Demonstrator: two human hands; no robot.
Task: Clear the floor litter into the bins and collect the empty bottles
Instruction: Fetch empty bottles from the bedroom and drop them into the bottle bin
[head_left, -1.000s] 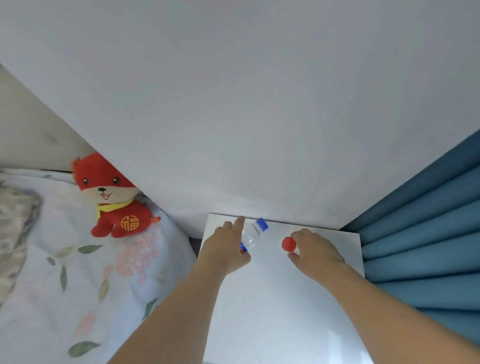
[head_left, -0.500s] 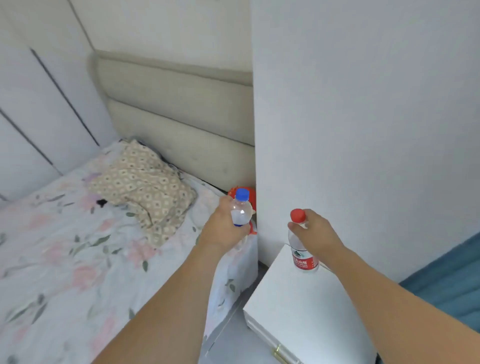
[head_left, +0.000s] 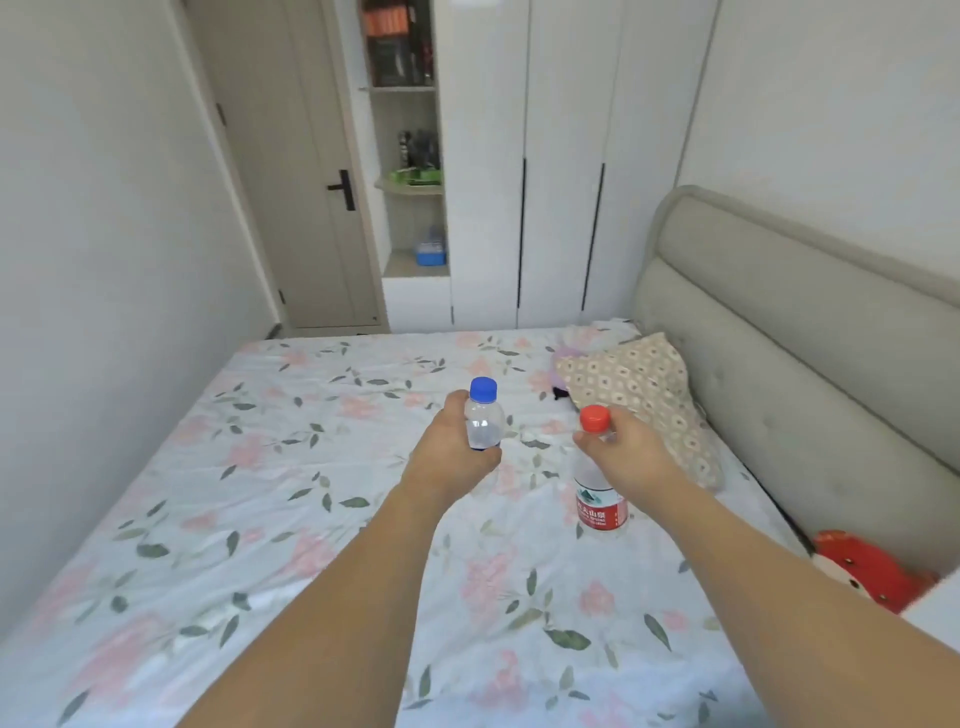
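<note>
My left hand (head_left: 451, 451) is closed around a small clear bottle with a blue cap (head_left: 484, 415), held upright above the bed. My right hand (head_left: 623, 451) grips a taller clear bottle with a red cap and red label (head_left: 600, 499) just below its cap; the bottle hangs upright from my fingers. Both bottles look empty. The two hands are level with each other, about a hand's width apart, over the middle of the flowered bed sheet (head_left: 291, 519).
A patterned pillow (head_left: 644, 395) lies against the padded grey headboard (head_left: 789, 353) on the right. A red plush toy (head_left: 867, 569) sits at the right edge. White wardrobes (head_left: 550, 182), open shelves (head_left: 410, 171) and a closed door (head_left: 306, 182) stand beyond the bed.
Both bottles were lifted off the white bedside table. My view has swung left from the wall and table to the bed, with a bottle still in each hand.
</note>
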